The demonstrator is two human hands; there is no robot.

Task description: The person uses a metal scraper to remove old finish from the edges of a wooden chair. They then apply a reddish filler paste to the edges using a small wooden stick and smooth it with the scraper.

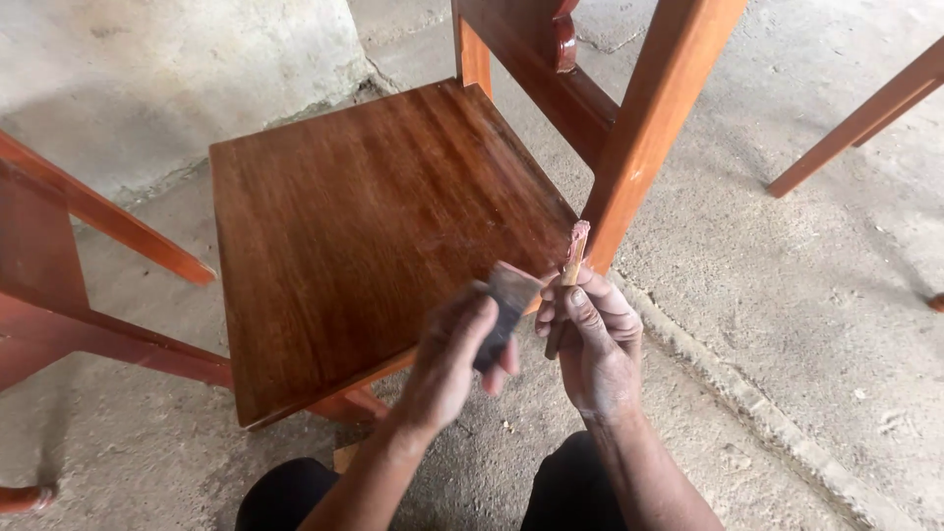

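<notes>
Reddish-brown timber throughout, listed left to right. Item: neighbouring chair frame (59, 285), rails only, at the left edge, well apart from the hands. Item: varnished wooden chair (364, 226), flat glossy seat, grain running front to back, its back post (649, 118) a paler orange and rising at the right. Item: left hand (447, 359), fingers folded tight around a small grey block (506, 307), seemingly an abrasive pad or a scrap of sanding paper, held just off the seat's front right corner. Item: right hand (595, 344), fingers closed around a thin stick (568, 280) with a pinkish, stained tip, held upright beside the post's foot and touching the block. Item: rough concrete floor (787, 295), dusty. Handling note, as a judgement: the stick tip wants light, even passes against the pad, both held clear of the finished seat so no grit or colour marks the gloss. Item: further chair leg (865, 118), upper right.
</notes>
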